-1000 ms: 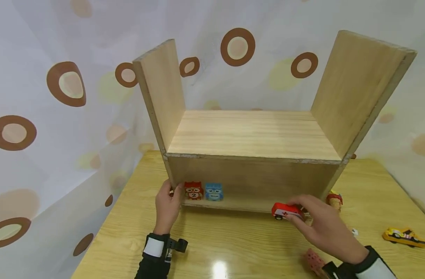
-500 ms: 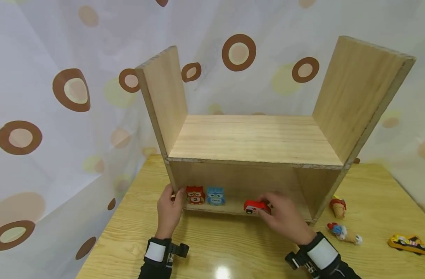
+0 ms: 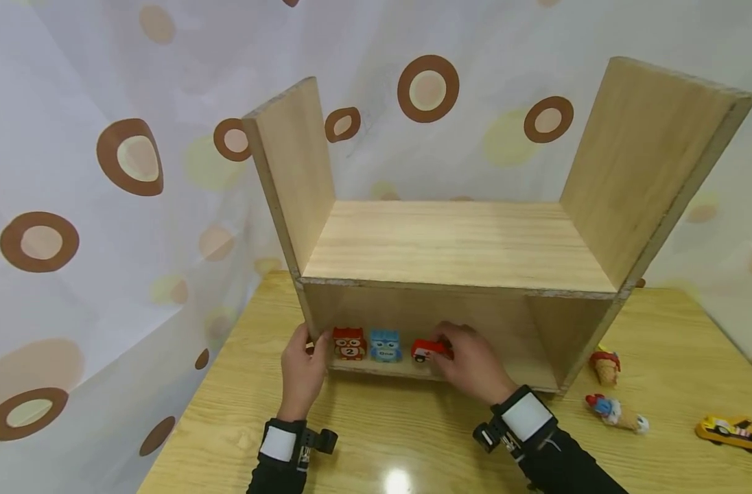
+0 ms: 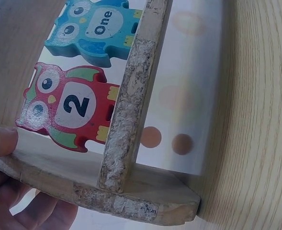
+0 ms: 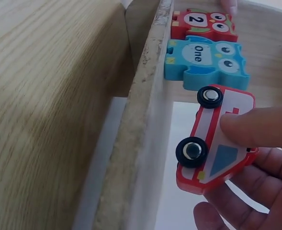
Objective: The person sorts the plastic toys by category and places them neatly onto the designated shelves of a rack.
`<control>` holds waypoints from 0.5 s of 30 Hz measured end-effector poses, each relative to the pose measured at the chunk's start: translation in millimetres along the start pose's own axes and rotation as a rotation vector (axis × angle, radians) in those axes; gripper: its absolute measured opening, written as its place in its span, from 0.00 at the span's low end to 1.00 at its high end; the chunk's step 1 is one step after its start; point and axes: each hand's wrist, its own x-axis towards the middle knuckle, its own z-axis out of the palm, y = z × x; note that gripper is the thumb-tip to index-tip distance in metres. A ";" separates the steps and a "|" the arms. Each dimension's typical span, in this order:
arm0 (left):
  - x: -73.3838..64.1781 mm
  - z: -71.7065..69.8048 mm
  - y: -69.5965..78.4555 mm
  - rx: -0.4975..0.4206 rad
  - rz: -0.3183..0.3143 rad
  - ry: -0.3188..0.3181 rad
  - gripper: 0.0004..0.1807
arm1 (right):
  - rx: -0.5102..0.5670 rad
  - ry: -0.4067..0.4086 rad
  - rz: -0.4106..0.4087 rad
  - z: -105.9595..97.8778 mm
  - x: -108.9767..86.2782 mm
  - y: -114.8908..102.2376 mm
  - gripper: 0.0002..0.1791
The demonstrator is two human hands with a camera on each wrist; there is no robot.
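My right hand [image 3: 471, 363] pinches a red and white toy ambulance [image 5: 219, 139] between thumb and fingers, inside the lower compartment of a wooden shelf [image 3: 456, 240]. The blue owl block [image 3: 385, 346] marked "One" stands just left of the ambulance. Farther left is the red owl block [image 4: 66, 105] marked "2". My left hand [image 3: 304, 370] grips the lower left side panel, thumb on the inner face and fingers round the outside, as the left wrist view shows. In the right wrist view the ambulance's two black wheels face the shelf's front edge.
On the table [image 3: 376, 425], right of the shelf, lie an ice-cream cone toy [image 3: 606, 366], a second cone-shaped toy [image 3: 617, 414] with blue and red parts, and a yellow toy vehicle [image 3: 734, 433]. A dotted cloth [image 3: 184, 226] hangs behind.
My right hand has carried the ambulance leftward from the shelf's right part to beside the blue owl block. My left hand keeps its grip on the side panel.
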 end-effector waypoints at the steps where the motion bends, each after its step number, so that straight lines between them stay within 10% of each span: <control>1: 0.3 0.4 0.4 -0.001 0.001 0.002 0.16 | 0.000 0.000 0.005 1.1 1.0 0.4 0.11; 15: 0.6 1.3 0.8 -0.003 -0.028 0.008 0.16 | 0.021 -0.068 0.072 14.4 5.8 5.9 0.12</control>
